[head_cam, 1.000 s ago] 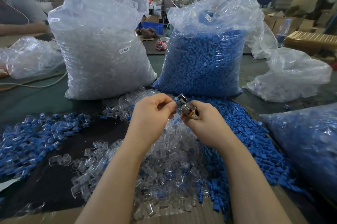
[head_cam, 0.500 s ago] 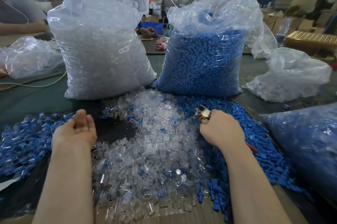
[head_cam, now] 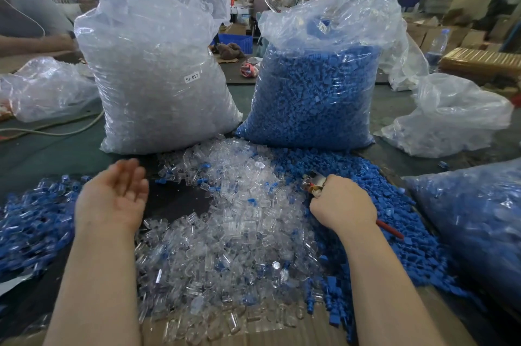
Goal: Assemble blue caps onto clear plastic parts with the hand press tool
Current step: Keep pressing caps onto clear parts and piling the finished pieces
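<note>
A heap of clear plastic parts (head_cam: 234,221) lies in front of me, with a heap of loose blue caps (head_cam: 375,193) to its right. My right hand (head_cam: 342,203) grips the metal hand press tool (head_cam: 314,182), whose red handle (head_cam: 390,230) sticks out behind the wrist; the tool's head hovers at the edge of the blue caps. My left hand (head_cam: 112,194) is held palm-up with fingers straight and holds nothing, above the dark mat between the clear heap and the pile of assembled capped parts (head_cam: 33,218) at the left.
Two tall plastic bags stand behind: clear parts (head_cam: 158,72) left, blue caps (head_cam: 315,92) right. Another bag of blue pieces (head_cam: 476,221) lies at right, and crumpled bags (head_cam: 456,117) beyond. A cardboard sheet (head_cam: 282,331) lies under the near heap. Another person's arm (head_cam: 33,41) is at far left.
My hands came apart from the tool. The left hand swung out left, let go over the assembled pile and now comes back open; the right hand lowered the tool to the blue caps.
</note>
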The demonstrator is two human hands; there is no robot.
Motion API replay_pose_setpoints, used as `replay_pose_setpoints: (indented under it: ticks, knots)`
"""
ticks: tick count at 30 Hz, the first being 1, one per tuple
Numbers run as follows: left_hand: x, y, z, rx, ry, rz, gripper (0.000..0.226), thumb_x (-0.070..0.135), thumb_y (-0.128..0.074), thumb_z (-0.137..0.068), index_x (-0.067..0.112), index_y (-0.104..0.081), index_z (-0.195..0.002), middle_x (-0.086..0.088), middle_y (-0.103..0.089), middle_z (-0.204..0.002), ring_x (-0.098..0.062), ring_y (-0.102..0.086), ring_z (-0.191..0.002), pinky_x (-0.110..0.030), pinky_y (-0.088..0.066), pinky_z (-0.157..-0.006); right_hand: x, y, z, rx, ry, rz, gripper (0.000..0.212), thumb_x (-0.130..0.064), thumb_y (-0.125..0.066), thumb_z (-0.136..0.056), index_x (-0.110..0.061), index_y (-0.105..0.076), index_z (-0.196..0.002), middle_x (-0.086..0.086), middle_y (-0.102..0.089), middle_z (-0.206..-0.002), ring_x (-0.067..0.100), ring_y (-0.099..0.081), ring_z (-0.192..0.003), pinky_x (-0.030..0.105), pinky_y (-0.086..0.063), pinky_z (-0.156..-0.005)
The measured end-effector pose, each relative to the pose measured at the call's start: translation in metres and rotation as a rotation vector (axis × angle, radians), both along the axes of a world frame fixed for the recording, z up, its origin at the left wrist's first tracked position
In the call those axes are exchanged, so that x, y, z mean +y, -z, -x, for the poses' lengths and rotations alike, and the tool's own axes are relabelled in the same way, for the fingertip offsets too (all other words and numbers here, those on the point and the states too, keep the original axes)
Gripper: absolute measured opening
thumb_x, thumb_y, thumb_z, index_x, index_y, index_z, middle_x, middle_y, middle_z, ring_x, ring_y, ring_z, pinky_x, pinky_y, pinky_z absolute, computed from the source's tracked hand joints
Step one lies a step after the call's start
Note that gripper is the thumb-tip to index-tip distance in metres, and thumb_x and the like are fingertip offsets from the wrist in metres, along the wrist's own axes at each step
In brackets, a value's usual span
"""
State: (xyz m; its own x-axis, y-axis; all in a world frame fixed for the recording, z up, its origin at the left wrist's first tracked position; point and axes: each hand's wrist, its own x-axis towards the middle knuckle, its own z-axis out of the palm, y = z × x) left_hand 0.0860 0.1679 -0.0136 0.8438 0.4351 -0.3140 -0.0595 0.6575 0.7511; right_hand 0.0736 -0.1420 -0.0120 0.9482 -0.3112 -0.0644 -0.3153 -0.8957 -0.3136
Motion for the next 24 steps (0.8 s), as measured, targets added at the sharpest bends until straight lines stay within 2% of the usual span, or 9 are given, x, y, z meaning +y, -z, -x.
replay_pose_setpoints:
  ticks: [2,3,5,8,10,12,15,20,24]
  knots:
    - [-0.016,-0.005,0.001,0.099,0.128,-0.350,0.010,0.020,-0.056,-0.096,0.021,-0.067,-0.096,0.006,-0.074,-0.092,-0.010,-0.066,-0.089,-0.026,-0.048,-0.074,0.000,0.001,0.000,0.001,-0.002,0.010,0.014,-0.021,-0.057,-0.083,-0.018,-0.047,-0.091,0.005,-0.051,-0.093,0.028,-0.050,-0.077,0.033,-0.040,-0.065]
    - [-0.028,-0.008,0.001,0.139,0.207,-0.556,0.008,0.019,-0.060,-0.094,0.022,-0.067,-0.095,0.004,-0.074,-0.091,-0.010,-0.065,-0.088,-0.027,-0.047,-0.073,0.000,0.002,0.000,-0.002,-0.001,0.014,0.013,-0.021,-0.057,-0.083,-0.018,-0.047,-0.090,0.004,-0.051,-0.090,0.027,-0.050,-0.075,0.032,-0.039,-0.063]
    - [-0.046,-0.006,0.001,0.162,0.343,-0.889,0.011,0.016,-0.065,-0.091,0.023,-0.068,-0.098,0.000,-0.071,-0.100,-0.011,-0.063,-0.088,-0.027,-0.047,-0.073,0.001,0.003,0.000,-0.008,0.005,0.016,0.012,-0.020,-0.058,-0.082,-0.019,-0.046,-0.084,0.001,-0.049,-0.081,0.025,-0.049,-0.071,0.031,-0.038,-0.060]
    - [-0.063,0.005,0.000,0.217,0.554,-1.398,0.037,0.018,-0.063,-0.092,0.028,-0.059,-0.128,-0.005,-0.059,-0.128,-0.011,-0.060,-0.087,-0.028,-0.050,-0.078,0.001,0.003,0.000,0.003,0.007,0.020,0.020,-0.019,-0.058,-0.082,-0.020,-0.040,-0.073,0.000,-0.046,-0.078,0.022,-0.047,-0.067,0.032,-0.039,-0.061]
    - [-0.074,0.007,-0.001,0.202,0.667,-1.590,0.049,0.022,-0.061,-0.095,0.036,-0.048,-0.140,-0.006,-0.042,-0.143,-0.013,-0.058,-0.097,-0.024,-0.048,-0.082,0.001,0.004,0.000,0.007,0.007,0.019,0.020,-0.019,-0.058,-0.081,-0.020,-0.040,-0.072,0.000,-0.047,-0.078,0.020,-0.046,-0.063,0.031,-0.038,-0.059]
    - [-0.079,0.009,-0.002,0.180,0.702,-1.614,0.051,0.023,-0.062,-0.094,0.039,-0.047,-0.141,-0.004,-0.044,-0.141,-0.016,-0.057,-0.102,-0.026,-0.046,-0.087,0.000,0.004,0.000,0.006,0.008,0.018,0.019,-0.018,-0.058,-0.081,-0.019,-0.041,-0.072,0.001,-0.049,-0.076,0.018,-0.044,-0.060,0.030,-0.037,-0.056]
    - [-0.078,0.007,0.000,0.169,0.634,-1.559,0.046,0.024,-0.071,-0.088,0.037,-0.058,-0.131,0.004,-0.058,-0.112,-0.006,-0.057,-0.084,-0.024,-0.043,-0.077,0.001,0.005,-0.001,-0.007,0.015,0.012,0.017,-0.018,-0.059,-0.081,-0.019,-0.044,-0.073,0.000,-0.051,-0.075,0.018,-0.046,-0.060,0.029,-0.035,-0.053]
    - [-0.079,0.004,0.002,0.138,0.508,-1.497,0.029,0.020,-0.075,-0.085,0.036,-0.071,-0.108,0.013,-0.065,-0.091,-0.002,-0.061,-0.076,-0.016,-0.041,-0.060,0.003,0.008,-0.002,-0.055,-0.013,0.009,0.008,-0.021,-0.058,-0.083,-0.019,-0.052,-0.088,0.003,-0.056,-0.091,0.027,-0.052,-0.074,0.031,-0.040,-0.063]
    - [-0.079,0.003,0.003,0.125,0.475,-1.519,0.020,0.021,-0.075,-0.084,0.035,-0.072,-0.096,0.015,-0.065,-0.080,0.001,-0.061,-0.071,-0.012,-0.040,-0.057,0.003,0.009,-0.002,-0.059,-0.036,0.018,0.008,-0.020,-0.058,-0.082,-0.019,-0.051,-0.086,-0.002,-0.049,-0.075,0.026,-0.051,-0.072,0.031,-0.039,-0.061]
